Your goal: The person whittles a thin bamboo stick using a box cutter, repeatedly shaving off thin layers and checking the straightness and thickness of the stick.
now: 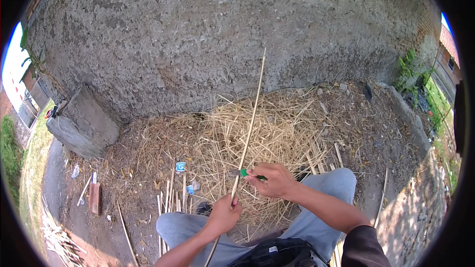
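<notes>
A long, thin bamboo strip (254, 118) slants up and away in front of me, its far tip against the backdrop of the wall. My left hand (223, 215) is closed around its lower part, and the tail end runs down past my wrist. In my right hand (272, 180) is a green-handled knife (243, 172), gripped by its handle. Its short blade lies against the strip, just above my left hand. Most of the handle is hidden by my fingers. Below the strip spreads a heap of pale bamboo shavings (277, 141).
A rough grey wall (222, 34) rises ahead. At left stand a concrete block (84, 123) and a reddish-brown piece (94, 198) on the ground. Split bamboo strips (170, 198) lie by my left knee, more (62, 237) at lower left. A black bag (277, 254) rests at my lap.
</notes>
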`<state>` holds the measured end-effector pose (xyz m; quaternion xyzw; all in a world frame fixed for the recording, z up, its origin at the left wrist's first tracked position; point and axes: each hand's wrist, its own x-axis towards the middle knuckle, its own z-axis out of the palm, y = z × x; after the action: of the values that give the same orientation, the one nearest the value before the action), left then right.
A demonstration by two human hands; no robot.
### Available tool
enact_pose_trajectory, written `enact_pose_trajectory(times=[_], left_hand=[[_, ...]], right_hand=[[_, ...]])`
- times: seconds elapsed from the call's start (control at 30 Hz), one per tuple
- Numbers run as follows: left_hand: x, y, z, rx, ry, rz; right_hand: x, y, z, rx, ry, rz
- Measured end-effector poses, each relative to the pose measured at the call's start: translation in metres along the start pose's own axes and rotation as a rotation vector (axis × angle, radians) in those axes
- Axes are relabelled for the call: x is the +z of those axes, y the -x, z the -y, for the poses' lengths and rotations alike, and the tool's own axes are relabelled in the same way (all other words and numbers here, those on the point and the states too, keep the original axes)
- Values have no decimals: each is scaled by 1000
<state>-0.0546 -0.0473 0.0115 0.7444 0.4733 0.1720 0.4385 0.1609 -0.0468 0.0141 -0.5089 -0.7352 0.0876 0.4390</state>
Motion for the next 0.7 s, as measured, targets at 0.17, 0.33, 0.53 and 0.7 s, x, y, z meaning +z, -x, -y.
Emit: enact_pose_trajectory(times=[0.17,0.33,0.53,0.7], left_hand=[[1,-7,8,22,-22,-9],[7,14,15,-23,1,101],[-7,23,20,-35,68,153],[-2,15,30,3,15,136]], right_hand=[[4,-1,-4,26,128,29],[-18,-22,-54,383,198,-137],[-49,-14,-89,410,-49,-341],[-10,14,5,251,-230,50]])
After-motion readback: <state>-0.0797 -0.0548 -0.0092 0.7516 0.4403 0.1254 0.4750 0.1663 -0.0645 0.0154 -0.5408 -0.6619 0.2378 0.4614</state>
